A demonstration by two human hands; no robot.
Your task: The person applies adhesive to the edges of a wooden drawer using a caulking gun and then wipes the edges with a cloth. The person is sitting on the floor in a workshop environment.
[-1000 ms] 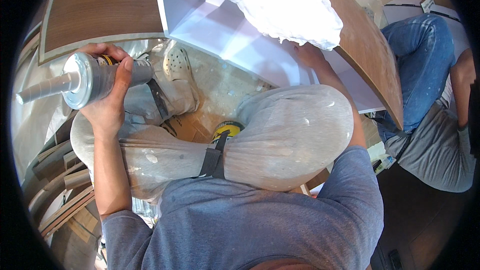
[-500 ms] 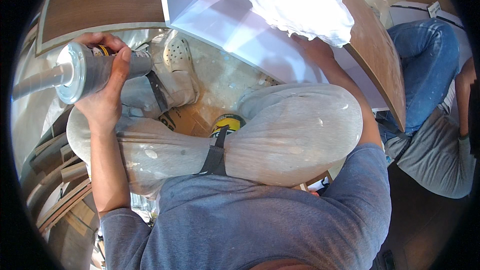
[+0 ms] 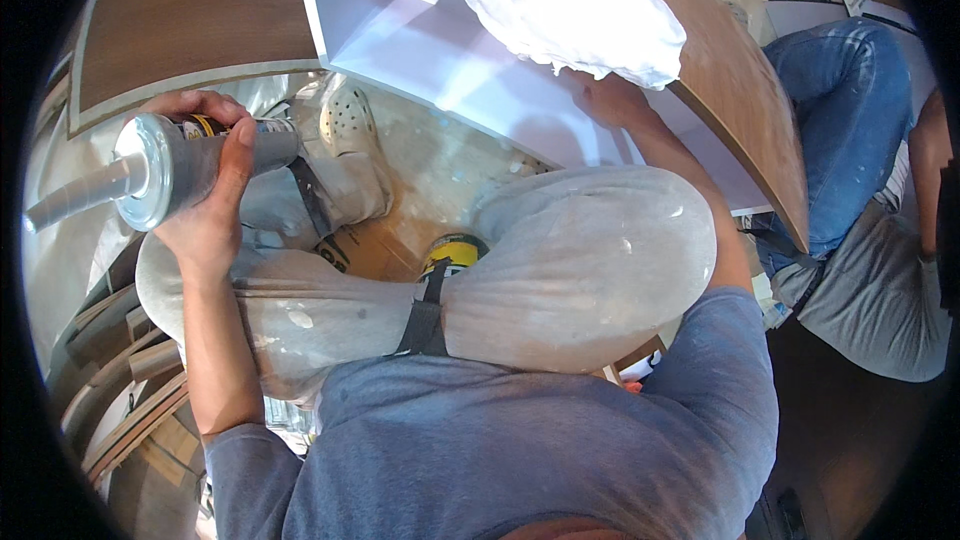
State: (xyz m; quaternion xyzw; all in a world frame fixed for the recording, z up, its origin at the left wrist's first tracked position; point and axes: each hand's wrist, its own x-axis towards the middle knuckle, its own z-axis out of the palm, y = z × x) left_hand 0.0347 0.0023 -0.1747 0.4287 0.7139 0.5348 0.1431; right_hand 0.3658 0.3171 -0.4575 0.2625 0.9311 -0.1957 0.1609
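Observation:
My left hand is wrapped round the grey barrel of a caulking gun. Its clear nozzle points left, past a round metal cap. A black and yellow label shows between my fingers. My right hand reaches into an open white-lined drawer box with a wood-brown front. Just above that hand, a bright white cloth hangs over the box and hides part of the fingers. Whether the right hand grips the cloth or only touches beneath it does not show.
A brown panel stands at the upper left. Between my legs sits a yellow and black can beside cardboard. Wood strips are piled at the lower left. Another person in blue jeans sits close on the right.
The drawer box and cloth sit slightly farther left and up in view. The caulking gun's nozzle end is a little lower. My left hand keeps its hold.

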